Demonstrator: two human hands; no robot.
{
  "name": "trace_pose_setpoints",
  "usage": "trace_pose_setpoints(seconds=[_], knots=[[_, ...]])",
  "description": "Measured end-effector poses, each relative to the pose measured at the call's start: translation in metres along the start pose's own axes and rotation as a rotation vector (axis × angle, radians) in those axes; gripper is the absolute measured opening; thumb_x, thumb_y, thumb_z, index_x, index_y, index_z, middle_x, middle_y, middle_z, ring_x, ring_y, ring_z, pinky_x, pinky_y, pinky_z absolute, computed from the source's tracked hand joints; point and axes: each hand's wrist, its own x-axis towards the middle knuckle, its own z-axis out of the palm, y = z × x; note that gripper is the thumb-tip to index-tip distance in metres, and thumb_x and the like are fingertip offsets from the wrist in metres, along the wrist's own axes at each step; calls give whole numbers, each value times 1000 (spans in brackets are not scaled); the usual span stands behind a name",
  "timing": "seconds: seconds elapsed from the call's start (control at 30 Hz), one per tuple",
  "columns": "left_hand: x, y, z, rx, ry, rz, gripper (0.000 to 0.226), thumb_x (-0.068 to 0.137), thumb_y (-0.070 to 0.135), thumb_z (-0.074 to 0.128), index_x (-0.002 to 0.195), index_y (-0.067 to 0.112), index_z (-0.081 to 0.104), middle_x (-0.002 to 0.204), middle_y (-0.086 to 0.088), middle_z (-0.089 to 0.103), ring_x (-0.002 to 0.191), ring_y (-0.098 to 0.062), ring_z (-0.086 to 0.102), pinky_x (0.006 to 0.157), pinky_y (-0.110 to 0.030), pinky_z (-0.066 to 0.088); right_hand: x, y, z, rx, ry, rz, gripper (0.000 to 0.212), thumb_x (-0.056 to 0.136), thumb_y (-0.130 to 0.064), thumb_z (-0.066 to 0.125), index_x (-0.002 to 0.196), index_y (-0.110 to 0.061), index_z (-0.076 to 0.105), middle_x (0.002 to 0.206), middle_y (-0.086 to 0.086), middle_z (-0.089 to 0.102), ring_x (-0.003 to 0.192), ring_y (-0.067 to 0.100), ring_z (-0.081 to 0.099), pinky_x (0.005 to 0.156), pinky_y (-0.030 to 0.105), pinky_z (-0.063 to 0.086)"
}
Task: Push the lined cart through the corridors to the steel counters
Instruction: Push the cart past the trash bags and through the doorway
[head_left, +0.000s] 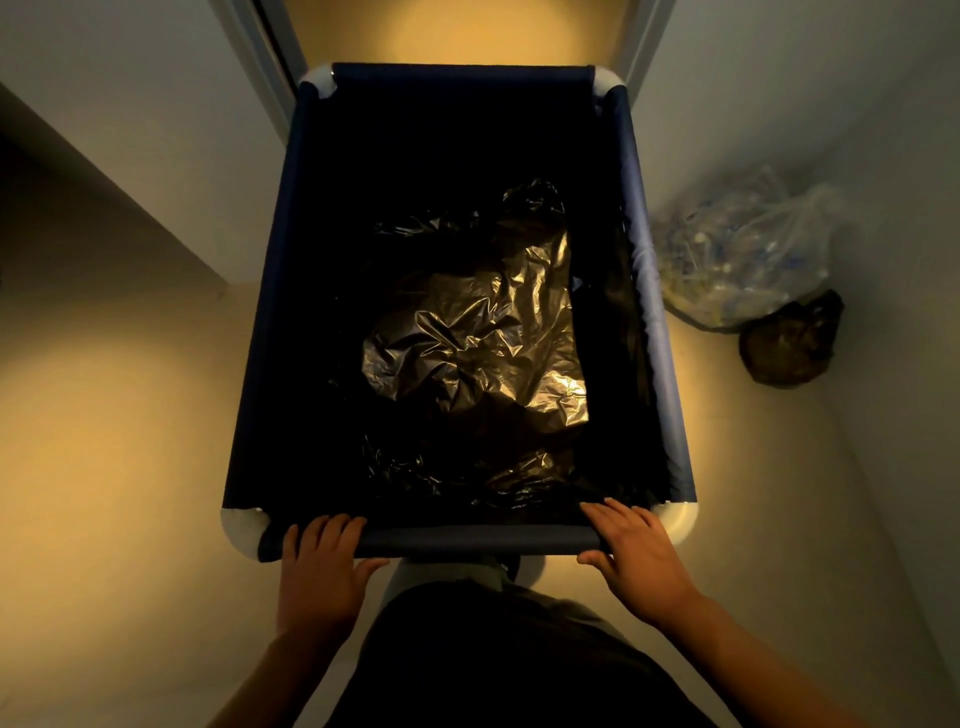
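Observation:
A deep cart (655, 322) with a dark blue fabric rim and white corner joints fills the middle of the head view. Crumpled black plastic lining (478, 338) lies inside it. My left hand (324, 566) rests on the near rail at its left end, fingers over the top and thumb under it. My right hand (636, 556) grips the same rail at its right end. The cart's far end points into a narrow doorway (457, 31) lit in yellow. No steel counters are in view.
White walls stand close on both sides. A clear bag of bottles (743, 254) and a small dark bag (792, 343) lie on the floor against the right wall. A door frame (270, 62) flanks the cart's far left corner.

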Motion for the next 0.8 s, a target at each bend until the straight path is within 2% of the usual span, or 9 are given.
trace_pose_setpoints(seconds=[0.27,0.47,0.63,0.8], knots=[[23,11,-6,-13,76,29,75,95,68,13,122,19,62,122,-5,64,116,-32,55,108,-57,31,21,4,-13,-3,3,-15,71,96,-64,47,157,-30,34,158,-11,42,152,13,27,123,35,15],[47,11,-11,-33,174,96,70,94,70,28,119,17,65,119,-6,66,112,-32,59,108,-55,34,47,9,-27,-14,19,-33,69,96,-64,48,155,-30,36,158,-12,42,153,14,25,123,36,16],[75,9,-23,-103,203,172,61,83,72,56,117,22,66,114,2,67,106,-25,62,103,-46,40,74,14,-46,-22,9,-44,68,95,-63,49,153,-30,39,157,-10,44,153,17,26,123,39,19],[103,10,-39,-156,200,149,61,88,75,40,116,27,67,112,6,68,108,-22,62,104,-48,41,104,18,-65,-61,-15,-47,69,96,-68,41,155,-32,36,159,-11,40,154,16,25,123,39,18]])
